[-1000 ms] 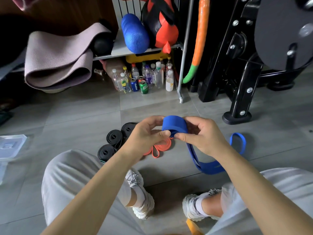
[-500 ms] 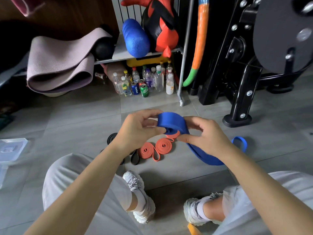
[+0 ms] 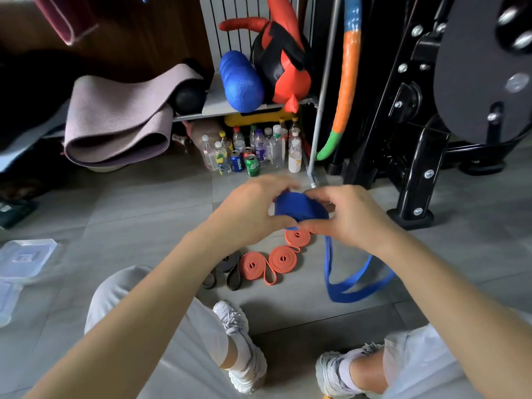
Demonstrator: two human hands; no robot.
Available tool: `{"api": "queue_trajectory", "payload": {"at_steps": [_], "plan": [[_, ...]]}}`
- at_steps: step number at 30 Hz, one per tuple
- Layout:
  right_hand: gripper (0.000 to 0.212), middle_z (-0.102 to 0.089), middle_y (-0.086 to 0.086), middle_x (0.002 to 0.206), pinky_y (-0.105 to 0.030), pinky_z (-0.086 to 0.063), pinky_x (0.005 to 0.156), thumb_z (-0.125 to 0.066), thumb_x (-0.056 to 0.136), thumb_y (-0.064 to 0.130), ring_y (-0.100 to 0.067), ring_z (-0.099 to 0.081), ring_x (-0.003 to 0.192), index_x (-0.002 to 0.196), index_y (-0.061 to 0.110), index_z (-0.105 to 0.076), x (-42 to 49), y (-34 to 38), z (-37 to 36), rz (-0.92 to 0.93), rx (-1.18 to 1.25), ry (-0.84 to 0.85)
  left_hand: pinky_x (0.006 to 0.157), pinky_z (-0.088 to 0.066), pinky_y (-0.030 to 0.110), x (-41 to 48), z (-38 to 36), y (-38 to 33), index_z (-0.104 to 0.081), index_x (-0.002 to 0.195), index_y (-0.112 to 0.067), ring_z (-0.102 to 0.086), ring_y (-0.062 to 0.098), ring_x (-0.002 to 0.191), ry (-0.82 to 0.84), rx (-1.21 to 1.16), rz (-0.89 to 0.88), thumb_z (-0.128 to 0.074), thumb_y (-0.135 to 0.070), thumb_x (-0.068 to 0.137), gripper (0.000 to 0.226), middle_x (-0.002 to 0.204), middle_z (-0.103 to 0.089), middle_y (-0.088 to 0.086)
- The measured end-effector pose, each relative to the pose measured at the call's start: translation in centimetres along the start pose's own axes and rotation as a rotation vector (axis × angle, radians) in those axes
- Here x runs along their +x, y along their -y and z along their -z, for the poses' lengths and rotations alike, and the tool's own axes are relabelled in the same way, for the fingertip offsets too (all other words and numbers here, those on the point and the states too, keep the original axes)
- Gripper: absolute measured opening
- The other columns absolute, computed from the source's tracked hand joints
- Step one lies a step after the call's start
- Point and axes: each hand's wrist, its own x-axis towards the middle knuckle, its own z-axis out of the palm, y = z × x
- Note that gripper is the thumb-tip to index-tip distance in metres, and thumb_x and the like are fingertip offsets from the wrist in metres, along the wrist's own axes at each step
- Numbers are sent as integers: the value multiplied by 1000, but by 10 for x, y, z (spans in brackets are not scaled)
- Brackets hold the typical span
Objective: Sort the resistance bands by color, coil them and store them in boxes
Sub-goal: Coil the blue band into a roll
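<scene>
Head view: left hand (image 3: 253, 214) and right hand (image 3: 354, 220) are gripping the part-coiled blue band (image 3: 299, 210) above the floor (image 3: 144, 203), fingers (image 3: 273, 184) curling round it. Its loose tail is hanging downward and looping rightward. Orange coils (image 3: 283, 259) are lying beneath.

Soft, even light; wide-angle view, motion blur at centre.

The grey floor (image 3: 144, 197) is evenly lit, with faint soft shadows beside the shoes (image 3: 244, 370), while the upper-left corner sinks into dark shade. The left hand (image 3: 253, 208) and right hand (image 3: 351, 217) are smeared by motion, and the blue band (image 3: 299, 210) they grip is softened too; bolts on the black disc (image 3: 483, 67) at top right streak. The metal post (image 3: 324, 90) leans with edge distortion.
</scene>
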Motion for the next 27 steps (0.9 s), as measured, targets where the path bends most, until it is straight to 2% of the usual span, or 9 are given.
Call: {"api": "queue_trajectory", "payload": {"at_steps": [3, 5, 7, 9, 13, 17, 21, 24, 27], "plan": [[35, -70, 0, 87, -39, -52, 77, -81, 70, 28, -19, -65, 81, 100, 19, -68, -3, 0, -6, -26, 45, -1, 82, -49, 33, 0, 5, 0, -64, 109, -19, -57, 16, 90, 49, 27, 13, -74, -16, 74, 37, 97, -61, -6], [43, -69, 10, 92, -23, -51, 77, -82, 67, 29, -7, -64, 84, 107, 20, -66, -7, -2, -4, -76, 153, -10, 82, -51, 26, -3, 4, 4, -66, 105, -21, -60, 12, 90, -1, -158, 47, -74, -9, 73, 35, 95, -63, -8], [44, -67, 17, 94, -16, -49, 80, -82, 66, 27, -4, -63, 87, 107, 26, -66, -8, -2, 0, -79, 270, -34, 87, -50, 21, -6, 1, 9, -65, 101, -30, -62, 10, 93, -77, -332, 57, -75, -5, 72, 39, 95, -66, -11], [42, -65, 18, 96, -18, -48, 86, -81, 66, 26, -6, -63, 93, 104, 32, -64, -7, -1, 4, -41, 335, -71, 93, -47, 24, -9, -4, 10, -61, 96, -39, -62, 11, 96, -169, -466, 74, -75, -2, 72, 47, 95, -66, -14], [49, -58, 15, 107, -12, -39, 93, -80, 69, 25, -3, -54, 105, 115, 28, -63, -3, 2, 8, 35, 277, -169, 90, -48, 27, -10, -13, 5, -64, 99, -29, -64, 10, 94, -267, -818, 96, -73, 2, 74, 41, 95, -69, -9], [51, -56, 16, 106, -25, -38, 95, -79, 66, 40, -8, -52, 108, 114, 30, -64, -3, -1, 11, 31, 166, -228, 84, -49, 24, -11, -12, 3, -65, 102, -24, -65, 12, 95, -275, -998, 52, -69, -6, 73, 35, 97, -71, -7], [44, -66, 24, 99, -24, -46, 95, -79, 67, 26, -1, -60, 102, 103, 41, -59, -10, 2, 3, -35, 400, -165, 80, -53, 23, -13, -16, 4, -62, 109, -16, -66, 12, 93, -273, -1281, 135, -69, -3, 75, 37, 97, -71, -2], [39, -72, 17, 91, -18, -51, 81, -73, 64, 21, -3, -67, 91, 101, 29, -63, -14, 3, -14, -53, 758, -185, 80, -55, 24, -16, -29, 1, -60, 111, -7, -67, 16, 91, -222, -1513, 213, -59, -5, 75, 36, 97, -70, 6], [33, -73, 12, 85, -16, -51, 72, -74, 69, 8, -6, -69, 83, 99, 20, -65, -18, -2, -26, -118, 798, -209, 73, -55, 22, -22, -35, 3, -59, 107, -7, -69, 14, 83, -148, -1529, 294, -55, 0, 81, 28, 92, -71, 5]]}}
